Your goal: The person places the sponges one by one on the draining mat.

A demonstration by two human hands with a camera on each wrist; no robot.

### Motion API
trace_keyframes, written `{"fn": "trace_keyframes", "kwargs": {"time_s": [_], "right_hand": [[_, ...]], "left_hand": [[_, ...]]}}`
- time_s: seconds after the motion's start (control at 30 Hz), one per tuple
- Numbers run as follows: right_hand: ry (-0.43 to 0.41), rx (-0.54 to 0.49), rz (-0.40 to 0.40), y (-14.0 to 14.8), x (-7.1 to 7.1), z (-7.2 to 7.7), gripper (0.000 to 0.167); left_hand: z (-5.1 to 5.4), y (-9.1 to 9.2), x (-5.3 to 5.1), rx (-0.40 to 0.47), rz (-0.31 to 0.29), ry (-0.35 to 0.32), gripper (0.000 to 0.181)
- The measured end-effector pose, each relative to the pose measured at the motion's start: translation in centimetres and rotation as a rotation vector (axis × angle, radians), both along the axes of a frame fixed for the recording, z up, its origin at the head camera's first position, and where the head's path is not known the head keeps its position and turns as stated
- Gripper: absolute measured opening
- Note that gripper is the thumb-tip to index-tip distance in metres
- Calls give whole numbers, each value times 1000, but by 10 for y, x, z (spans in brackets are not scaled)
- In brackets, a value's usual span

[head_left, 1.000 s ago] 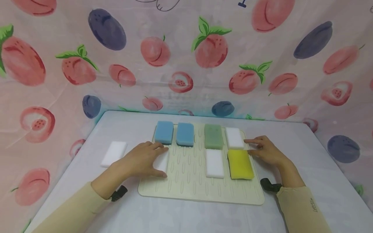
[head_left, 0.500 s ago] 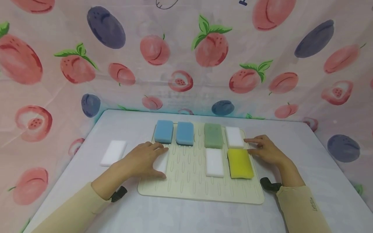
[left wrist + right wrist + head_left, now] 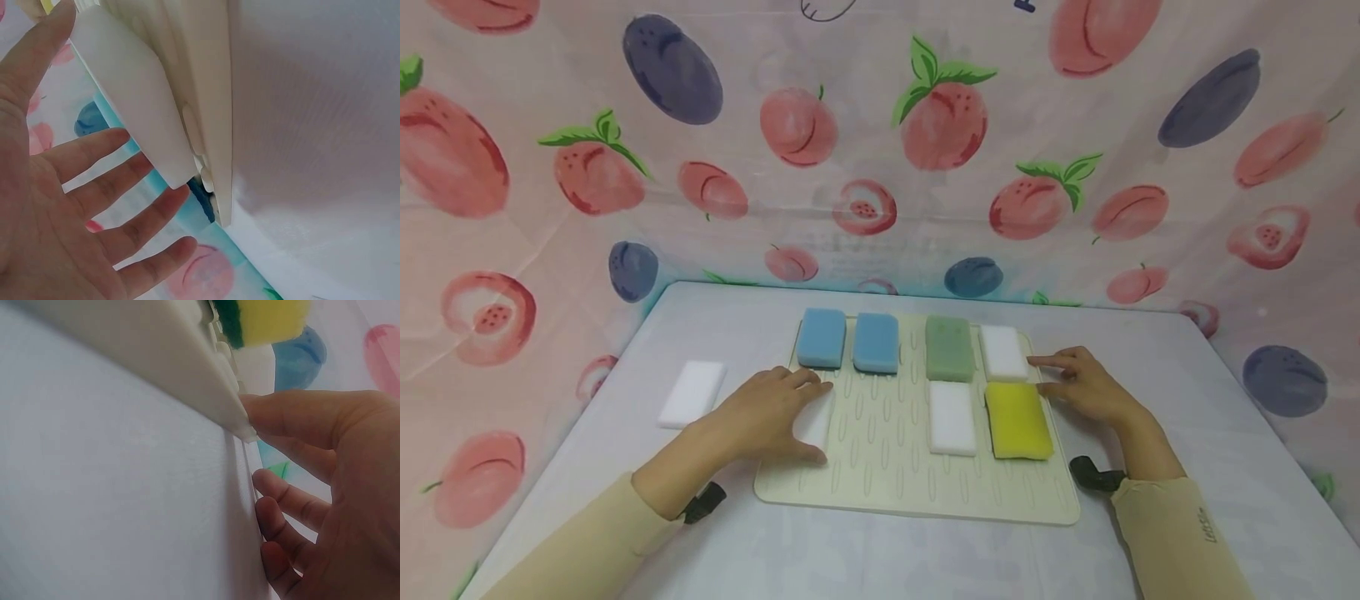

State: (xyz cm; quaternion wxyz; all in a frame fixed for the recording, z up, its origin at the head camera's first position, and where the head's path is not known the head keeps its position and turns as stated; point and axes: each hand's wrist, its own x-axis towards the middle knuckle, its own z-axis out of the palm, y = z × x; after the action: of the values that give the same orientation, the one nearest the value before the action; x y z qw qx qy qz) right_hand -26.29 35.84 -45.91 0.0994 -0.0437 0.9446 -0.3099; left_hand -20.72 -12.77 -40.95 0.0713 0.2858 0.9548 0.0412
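My left hand (image 3: 767,417) lies spread over the left end of a cream ridged mat (image 3: 880,475), its thumb and fingers around a white sponge block (image 3: 814,421). In the left wrist view the fingers (image 3: 140,228) are splayed and fairly straight beside that block (image 3: 128,87). My right hand (image 3: 1090,387) is at the mat's right edge, index finger and thumb reaching toward it. The right wrist view shows the thumb (image 3: 287,415) touching the mat's edge (image 3: 187,381), the other fingers loosely bent. Nearest it are a yellow sponge (image 3: 1018,421) and a white block (image 3: 1003,353).
Two blue sponges (image 3: 822,337) and a green sponge (image 3: 949,348) sit along the mat's back. Another white block (image 3: 952,418) lies left of the yellow sponge. One more white block (image 3: 692,393) is on the white table (image 3: 880,567), left of the mat. A fruit-patterned cloth (image 3: 880,108) hangs behind.
The head view has shifted slightly, so the scene sits a little higher. Both hands and all the sponges keep their places.
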Motion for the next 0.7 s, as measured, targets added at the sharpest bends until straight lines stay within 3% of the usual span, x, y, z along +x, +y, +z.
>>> {"fn": "trace_keyframes", "kwargs": {"time_s": [0.33, 0.7], "right_hand": [[-2, 0, -7, -2, 1, 3, 51], [11, 3, 10, -2, 2, 4, 51]], "left_hand": [[2, -1, 1, 19, 1, 3, 103], [6, -10, 2, 43, 43, -19, 97]]}}
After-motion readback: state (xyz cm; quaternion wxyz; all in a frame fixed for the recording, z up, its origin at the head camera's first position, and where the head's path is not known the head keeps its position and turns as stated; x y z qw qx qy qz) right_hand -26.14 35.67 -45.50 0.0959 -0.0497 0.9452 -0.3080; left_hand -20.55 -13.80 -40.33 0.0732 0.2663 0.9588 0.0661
